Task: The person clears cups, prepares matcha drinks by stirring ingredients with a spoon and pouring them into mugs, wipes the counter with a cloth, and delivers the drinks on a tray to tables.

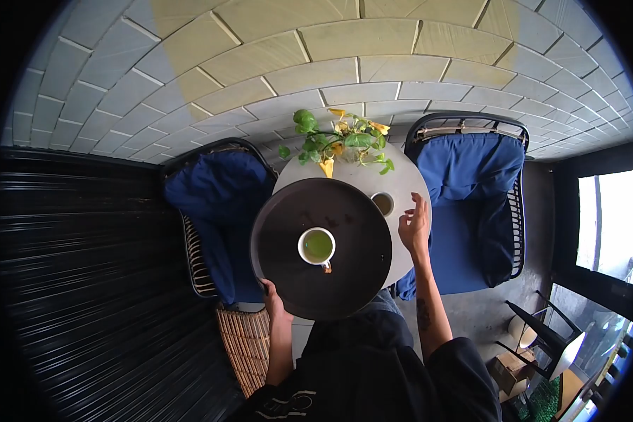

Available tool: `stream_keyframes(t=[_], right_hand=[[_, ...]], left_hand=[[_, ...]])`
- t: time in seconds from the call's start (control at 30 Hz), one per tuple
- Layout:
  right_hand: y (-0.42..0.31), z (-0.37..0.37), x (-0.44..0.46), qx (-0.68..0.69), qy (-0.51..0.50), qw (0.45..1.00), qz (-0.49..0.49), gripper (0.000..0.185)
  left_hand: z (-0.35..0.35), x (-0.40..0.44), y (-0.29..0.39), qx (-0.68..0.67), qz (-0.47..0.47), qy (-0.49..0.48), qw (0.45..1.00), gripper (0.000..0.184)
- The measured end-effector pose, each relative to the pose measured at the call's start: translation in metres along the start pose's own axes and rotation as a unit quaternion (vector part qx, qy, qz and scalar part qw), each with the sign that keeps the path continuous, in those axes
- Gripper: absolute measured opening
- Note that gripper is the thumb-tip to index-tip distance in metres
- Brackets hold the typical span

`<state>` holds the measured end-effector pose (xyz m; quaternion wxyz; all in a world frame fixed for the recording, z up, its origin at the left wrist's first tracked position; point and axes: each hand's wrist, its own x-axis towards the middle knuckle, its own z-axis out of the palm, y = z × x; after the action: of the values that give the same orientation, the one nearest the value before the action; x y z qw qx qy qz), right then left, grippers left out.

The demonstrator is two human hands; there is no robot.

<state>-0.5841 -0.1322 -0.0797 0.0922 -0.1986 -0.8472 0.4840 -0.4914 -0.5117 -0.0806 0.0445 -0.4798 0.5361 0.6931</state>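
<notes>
My left hand (277, 302) grips the near left rim of a round dark brown serving tray (288, 211), thumb on top and the other fingers hidden beneath. A white cup (318, 246) with green liquid stands on the tray, its handle turned toward me. Beside the handle lies a small brown piece (328, 269) that I cannot make out. My right hand (416, 228) is over the right side of the round grey table (405, 184), fingers apart and holding nothing. Just left of it, a second cup (382, 204) with brownish liquid stands on the table, near the tray's edge.
A leafy plant (344, 141) stands at the table's far side by the brick wall (359, 70). Blue-cushioned armchairs flank the table, one left (218, 186) and one right (468, 169). A woven bamboo piece (243, 341) is at lower left; a cardboard box (511, 371) is at lower right.
</notes>
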Motion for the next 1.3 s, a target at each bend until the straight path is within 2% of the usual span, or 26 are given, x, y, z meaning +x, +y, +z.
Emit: stream_keyframes(t=[0.03, 0.07, 0.13, 0.17, 0.23, 0.27, 0.3, 0.37, 0.47, 0.57, 0.7, 0.77, 0.8, 0.87, 1.03, 1.2, 1.23, 1.3], right_hand=[[-0.02, -0.009, -0.002, 0.013, 0.031, 0.999, -0.022, 0.057], [-0.045, -0.013, -0.006, 0.058, 0.038, 0.997, -0.029, 0.046], [-0.083, -0.011, -0.015, 0.089, -0.011, 0.992, -0.09, 0.031], [-0.102, -0.012, -0.021, 0.09, -0.09, 0.988, -0.087, 0.032], [-0.123, -0.004, -0.029, 0.076, -0.187, 0.963, -0.177, 0.047], [-0.132, 0.003, -0.034, 0.042, -0.215, 0.96, -0.175, 0.058], [-0.129, 0.015, -0.038, -0.031, -0.208, 0.948, -0.238, 0.075], [-0.127, 0.028, -0.041, -0.094, -0.253, 0.933, -0.239, 0.089], [-0.122, 0.041, -0.04, -0.122, -0.247, 0.933, -0.231, 0.096], [-0.118, 0.048, -0.041, -0.152, -0.265, 0.933, -0.19, 0.093], [-0.112, 0.037, -0.038, -0.133, -0.247, 0.936, -0.215, 0.087], [-0.121, 0.016, -0.034, -0.102, -0.19, 0.951, -0.223, 0.085], [-0.126, 0.003, -0.03, -0.101, -0.185, 0.951, -0.226, 0.088], [-0.132, -0.023, -0.022, -0.082, -0.154, 0.963, -0.203, 0.084], [-0.118, -0.079, 0.01, -0.096, -0.051, 0.978, -0.176, 0.076], [-0.055, -0.087, 0.04, -0.142, -0.004, 0.98, -0.136, 0.074], [-0.039, -0.081, 0.043, -0.142, -0.006, 0.98, -0.139, 0.074], [-0.008, -0.066, 0.049, -0.139, -0.004, 0.987, -0.082, 0.076]], left_hand=[[0.003, -0.003, 0.001, -0.011, -0.009, -0.019, 1.0, 0.075], [0.008, -0.007, 0.004, -0.022, -0.017, -0.038, 0.999, 0.075], [0.023, -0.022, 0.013, -0.03, -0.024, -0.046, 0.998, 0.074], [0.029, -0.026, 0.014, -0.038, -0.026, -0.052, 0.998, 0.073], [0.033, -0.022, 0.005, -0.035, -0.007, -0.043, 0.998, 0.073], [0.036, -0.021, 0.004, -0.033, 0.015, -0.032, 0.999, 0.073], [0.037, -0.021, 0.003, -0.031, 0.015, -0.034, 0.999, 0.073], [0.042, -0.023, 0.004, -0.032, -0.006, -0.04, 0.999, 0.075], [0.043, -0.019, -0.001, -0.032, 0.005, -0.027, 0.999, 0.079], [0.037, -0.01, -0.006, 0.002, -0.001, -0.01, 1.0, 0.082], [0.033, -0.008, -0.012, 0.0, 0.005, -0.044, 0.999, 0.088], [0.036, -0.01, -0.014, 0.039, 0.006, 0.025, 0.999, 0.091], [0.036, -0.011, -0.013, 0.04, 0.005, 0.024, 0.999, 0.091], [0.036, -0.016, -0.01, 0.01, -0.028, 0.001, 1.0, 0.093], [0.022, -0.008, -0.013, -0.019, -0.021, -0.022, 0.999, 0.089], [0.008, -0.006, -0.012, -0.041, -0.024, -0.054, 0.997, 0.09], [0.014, -0.015, -0.005, -0.02, -0.026, -0.024, 0.999, 0.091], [0.016, -0.02, -0.002, -0.001, -0.028, 0.009, 1.0, 0.093]])
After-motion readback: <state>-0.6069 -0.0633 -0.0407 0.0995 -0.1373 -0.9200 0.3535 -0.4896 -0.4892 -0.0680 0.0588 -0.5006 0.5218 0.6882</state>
